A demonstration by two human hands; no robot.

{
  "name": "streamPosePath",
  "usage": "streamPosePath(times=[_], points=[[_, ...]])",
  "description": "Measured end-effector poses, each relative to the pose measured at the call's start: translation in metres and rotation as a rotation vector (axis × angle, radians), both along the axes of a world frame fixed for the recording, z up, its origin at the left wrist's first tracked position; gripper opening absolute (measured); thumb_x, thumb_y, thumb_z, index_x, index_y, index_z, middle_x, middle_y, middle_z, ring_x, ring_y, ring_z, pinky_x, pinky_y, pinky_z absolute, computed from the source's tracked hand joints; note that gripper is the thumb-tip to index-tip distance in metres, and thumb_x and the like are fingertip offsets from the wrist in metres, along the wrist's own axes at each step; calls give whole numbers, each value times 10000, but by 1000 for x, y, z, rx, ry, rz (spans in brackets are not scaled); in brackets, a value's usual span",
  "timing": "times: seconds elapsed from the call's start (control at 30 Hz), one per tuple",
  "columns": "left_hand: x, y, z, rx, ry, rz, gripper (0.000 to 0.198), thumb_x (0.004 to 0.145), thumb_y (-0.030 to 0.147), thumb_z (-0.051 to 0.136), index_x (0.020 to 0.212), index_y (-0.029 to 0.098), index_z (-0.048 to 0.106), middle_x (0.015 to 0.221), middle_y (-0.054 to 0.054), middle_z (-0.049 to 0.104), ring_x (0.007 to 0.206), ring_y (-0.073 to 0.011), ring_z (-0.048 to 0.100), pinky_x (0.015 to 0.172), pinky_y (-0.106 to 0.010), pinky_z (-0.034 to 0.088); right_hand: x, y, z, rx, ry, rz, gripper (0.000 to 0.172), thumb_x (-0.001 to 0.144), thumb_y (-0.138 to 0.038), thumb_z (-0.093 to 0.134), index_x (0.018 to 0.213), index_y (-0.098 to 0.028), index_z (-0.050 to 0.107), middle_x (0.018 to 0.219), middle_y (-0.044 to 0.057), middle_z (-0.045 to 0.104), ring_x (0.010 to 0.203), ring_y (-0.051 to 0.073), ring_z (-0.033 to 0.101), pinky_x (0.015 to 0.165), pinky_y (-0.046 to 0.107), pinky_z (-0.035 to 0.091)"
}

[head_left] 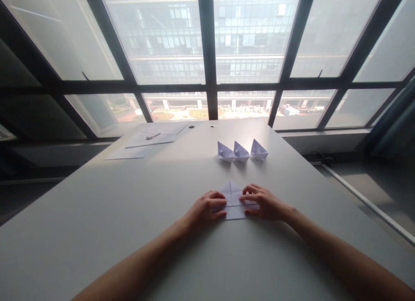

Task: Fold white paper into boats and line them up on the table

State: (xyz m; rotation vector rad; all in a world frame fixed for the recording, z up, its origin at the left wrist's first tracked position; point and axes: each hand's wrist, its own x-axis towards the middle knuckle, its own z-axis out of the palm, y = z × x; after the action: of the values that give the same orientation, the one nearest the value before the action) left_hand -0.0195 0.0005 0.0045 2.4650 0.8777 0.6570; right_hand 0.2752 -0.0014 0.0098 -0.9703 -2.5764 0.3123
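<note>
A partly folded white paper (232,192) lies flat on the white table (136,232), its pointed top facing away from me. My left hand (207,209) pinches its left side, fingers curled onto the fold. My right hand (264,202) pinches its right side the same way. Both hands press the lower band of the paper against the table. Beyond it stand three finished white paper boats (241,152) in a row.
Loose white sheets (151,139) with a white pen (152,135) on them lie at the far left of the table. Two small round holes (191,126) sit near the far edge. Large windows with dark frames rise behind the table.
</note>
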Motion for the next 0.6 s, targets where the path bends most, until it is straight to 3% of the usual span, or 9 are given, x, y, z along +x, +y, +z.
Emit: streamPosePath(times=[0.6], points=[[0, 4, -8, -24, -24, 63, 376, 847, 362, 774, 1199, 239, 725, 1163, -110, 692, 1073, -276, 631, 959, -390, 513, 0, 1, -1, -41, 37, -10, 336, 842, -327, 771, 1172, -297, 715, 1160, 60, 633, 1005, 231, 611, 873, 369, 508]])
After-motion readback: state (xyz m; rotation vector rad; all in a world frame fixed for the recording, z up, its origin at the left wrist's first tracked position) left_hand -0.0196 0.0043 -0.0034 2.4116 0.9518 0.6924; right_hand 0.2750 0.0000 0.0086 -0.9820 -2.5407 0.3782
